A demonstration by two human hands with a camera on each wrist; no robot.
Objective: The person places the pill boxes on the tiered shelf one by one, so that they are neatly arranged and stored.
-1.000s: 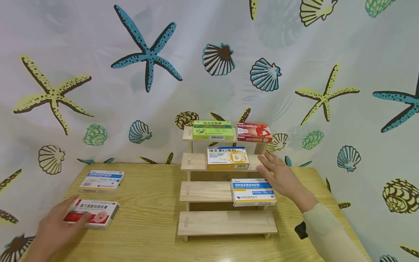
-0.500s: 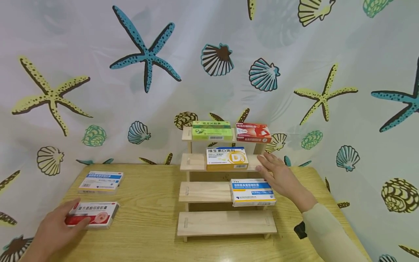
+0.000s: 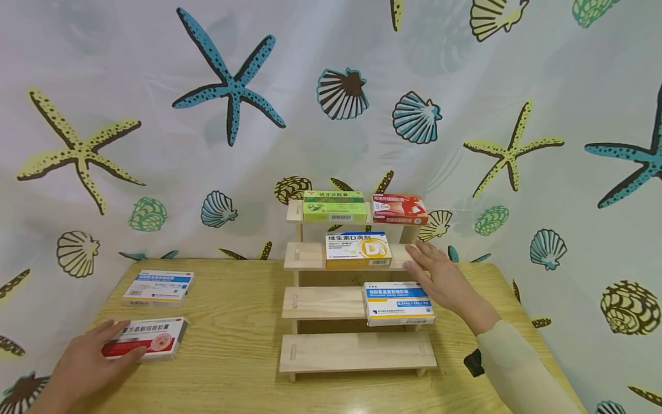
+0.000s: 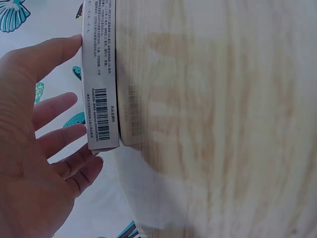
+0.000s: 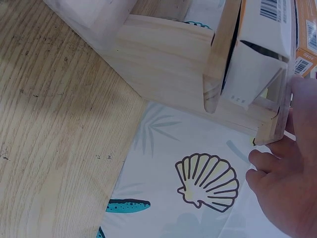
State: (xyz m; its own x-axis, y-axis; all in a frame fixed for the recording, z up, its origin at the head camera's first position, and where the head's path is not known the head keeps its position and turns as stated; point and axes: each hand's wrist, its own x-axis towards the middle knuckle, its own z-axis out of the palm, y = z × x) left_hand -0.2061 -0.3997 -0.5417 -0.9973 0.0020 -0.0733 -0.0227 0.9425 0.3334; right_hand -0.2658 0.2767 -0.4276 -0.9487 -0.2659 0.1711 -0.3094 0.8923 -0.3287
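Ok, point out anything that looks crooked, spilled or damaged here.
The blue-and-white box on the second step up of the wooden stand juts past the step's front edge, unlike the boxes above. In the right wrist view, its end flap looks slightly open. Nothing appears spilled.

Red-and-white box (image 3: pixel 157 338): shut, lying flat on the table (image 3: pixel 227 356), barcode on its long side, left hand (image 3: pixel 85 359) touching its left end.
Wooden stand (image 3: pixel 357 352): pale, upright, four flat steps like stairs, right hand (image 3: pixel 447 282) touching its right side.
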